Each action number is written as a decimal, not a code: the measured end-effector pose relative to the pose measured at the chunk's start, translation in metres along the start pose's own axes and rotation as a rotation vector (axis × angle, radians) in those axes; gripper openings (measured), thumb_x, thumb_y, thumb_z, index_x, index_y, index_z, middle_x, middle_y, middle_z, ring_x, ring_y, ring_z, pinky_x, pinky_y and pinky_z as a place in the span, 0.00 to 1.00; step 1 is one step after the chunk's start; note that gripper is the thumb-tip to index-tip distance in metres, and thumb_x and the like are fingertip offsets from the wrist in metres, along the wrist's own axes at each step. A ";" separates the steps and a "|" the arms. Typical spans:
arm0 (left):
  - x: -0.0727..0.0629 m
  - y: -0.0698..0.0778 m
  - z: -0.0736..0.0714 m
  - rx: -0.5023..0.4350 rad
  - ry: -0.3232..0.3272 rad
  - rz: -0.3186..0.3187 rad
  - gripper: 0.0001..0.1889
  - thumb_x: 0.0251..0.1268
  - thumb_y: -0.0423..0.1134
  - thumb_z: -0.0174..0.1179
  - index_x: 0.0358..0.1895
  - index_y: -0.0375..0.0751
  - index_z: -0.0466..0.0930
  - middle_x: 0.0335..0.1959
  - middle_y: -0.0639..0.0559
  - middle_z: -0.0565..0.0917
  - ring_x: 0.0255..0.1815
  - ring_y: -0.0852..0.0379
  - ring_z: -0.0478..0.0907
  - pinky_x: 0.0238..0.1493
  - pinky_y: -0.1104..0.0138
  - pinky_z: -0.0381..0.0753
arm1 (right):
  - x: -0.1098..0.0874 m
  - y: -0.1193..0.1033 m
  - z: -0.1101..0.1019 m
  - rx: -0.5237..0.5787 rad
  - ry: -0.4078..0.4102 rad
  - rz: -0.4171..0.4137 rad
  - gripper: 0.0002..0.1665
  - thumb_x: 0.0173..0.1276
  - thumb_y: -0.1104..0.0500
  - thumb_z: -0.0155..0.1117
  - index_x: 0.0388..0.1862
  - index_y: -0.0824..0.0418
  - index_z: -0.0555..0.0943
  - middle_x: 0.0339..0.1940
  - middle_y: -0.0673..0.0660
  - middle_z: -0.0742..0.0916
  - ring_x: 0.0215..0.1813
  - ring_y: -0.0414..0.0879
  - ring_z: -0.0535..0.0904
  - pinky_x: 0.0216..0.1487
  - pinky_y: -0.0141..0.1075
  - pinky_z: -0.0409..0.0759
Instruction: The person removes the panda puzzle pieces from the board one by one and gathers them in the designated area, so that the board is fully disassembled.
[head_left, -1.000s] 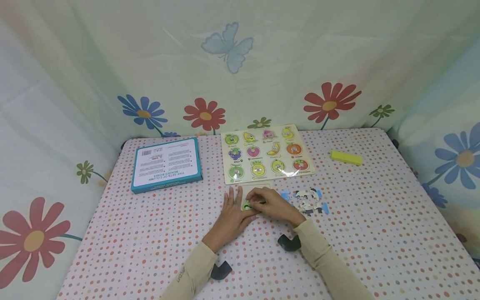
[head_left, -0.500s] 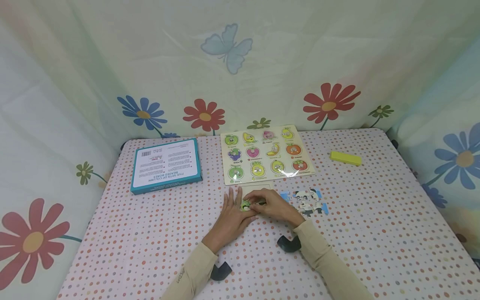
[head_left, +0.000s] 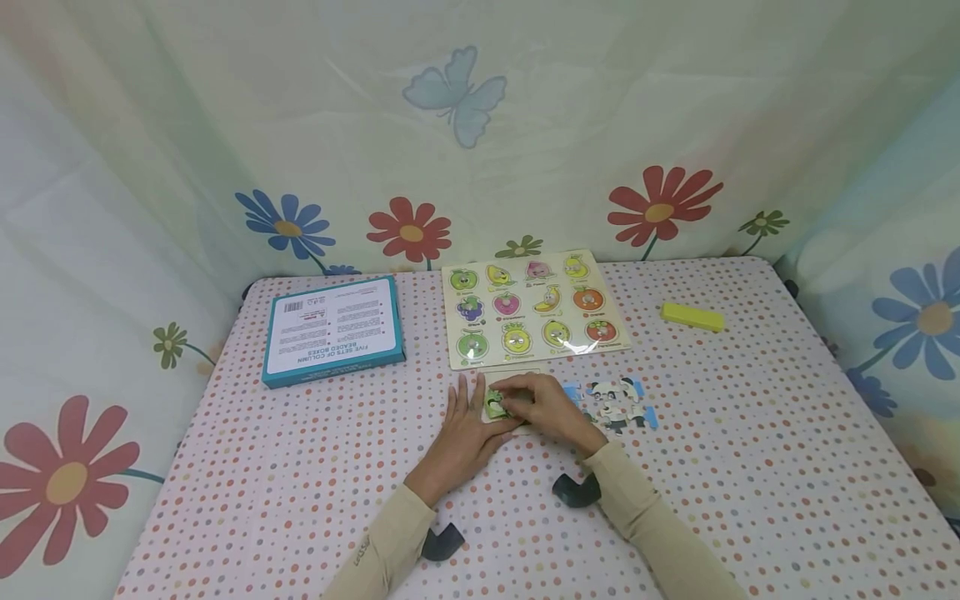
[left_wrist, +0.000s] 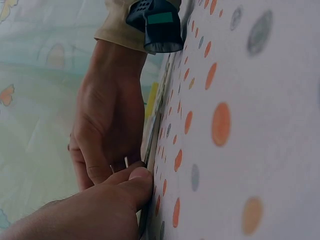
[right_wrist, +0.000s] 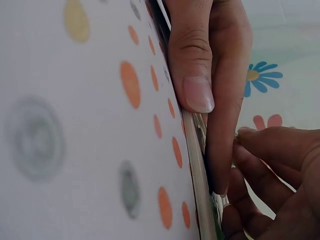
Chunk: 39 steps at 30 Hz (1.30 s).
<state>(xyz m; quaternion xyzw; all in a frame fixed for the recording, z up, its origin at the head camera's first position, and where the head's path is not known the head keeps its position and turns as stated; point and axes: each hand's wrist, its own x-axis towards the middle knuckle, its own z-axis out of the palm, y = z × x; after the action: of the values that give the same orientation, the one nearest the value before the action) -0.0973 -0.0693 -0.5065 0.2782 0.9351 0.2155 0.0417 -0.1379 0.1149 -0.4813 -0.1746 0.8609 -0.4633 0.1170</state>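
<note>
My left hand (head_left: pixel 465 437) lies with fingers spread at the left side of a small pale puzzle board (head_left: pixel 528 372); its thumb reaches along the board's near edge. In the right wrist view the thumb and a straight finger of this left hand (right_wrist: pixel 225 85) lie against the board (right_wrist: pixel 197 170). My right hand (head_left: pixel 551 408) has its fingers bent over the board and pinches a green puzzle piece (head_left: pixel 495 404), partly hidden by the fingers. Several joined pieces with a panda picture (head_left: pixel 615 404) lie just right of the right hand.
A wooden fruit puzzle board (head_left: pixel 534 308) lies behind the hands. To the left is a teal and white box (head_left: pixel 333 329); a yellow bar-shaped object (head_left: pixel 692 316) lies at the right. The dotted tablecloth (head_left: pixel 300 475) ends at a flowered curtain (head_left: pixel 540 167).
The right fingers have shifted slightly, and the green piece shows more fully, a little to the right of its earlier place. The left hand stays nearly still.
</note>
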 end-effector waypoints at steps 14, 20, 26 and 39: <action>0.002 0.001 -0.001 0.029 -0.014 0.013 0.20 0.75 0.54 0.43 0.67 0.72 0.65 0.75 0.29 0.41 0.74 0.27 0.31 0.71 0.38 0.39 | -0.002 -0.002 -0.006 0.068 0.024 0.036 0.17 0.67 0.62 0.63 0.55 0.59 0.82 0.55 0.57 0.84 0.50 0.46 0.81 0.48 0.36 0.80; 0.003 0.001 -0.001 0.003 -0.024 -0.005 0.20 0.75 0.54 0.43 0.67 0.74 0.64 0.76 0.31 0.40 0.74 0.29 0.29 0.72 0.40 0.37 | -0.006 -0.010 -0.013 0.170 0.027 0.060 0.18 0.68 0.64 0.61 0.56 0.66 0.80 0.55 0.63 0.83 0.51 0.53 0.82 0.47 0.39 0.83; 0.003 0.001 0.000 -0.009 -0.026 -0.016 0.20 0.75 0.55 0.43 0.66 0.73 0.66 0.75 0.30 0.39 0.74 0.30 0.28 0.72 0.42 0.35 | -0.008 -0.005 -0.023 0.143 0.063 0.056 0.19 0.69 0.62 0.61 0.57 0.65 0.80 0.53 0.62 0.84 0.52 0.55 0.81 0.51 0.44 0.81; 0.001 0.002 -0.001 -0.032 -0.003 -0.025 0.20 0.74 0.54 0.45 0.66 0.74 0.67 0.75 0.30 0.40 0.74 0.30 0.29 0.72 0.41 0.36 | -0.030 0.006 -0.049 0.108 0.154 0.020 0.21 0.68 0.58 0.62 0.58 0.63 0.79 0.54 0.62 0.84 0.53 0.56 0.81 0.52 0.47 0.79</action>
<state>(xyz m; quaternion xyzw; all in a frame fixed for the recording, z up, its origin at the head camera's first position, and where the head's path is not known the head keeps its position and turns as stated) -0.0974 -0.0679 -0.5045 0.2663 0.9348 0.2295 0.0502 -0.1299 0.1677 -0.4587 -0.1234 0.8427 -0.5200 0.0643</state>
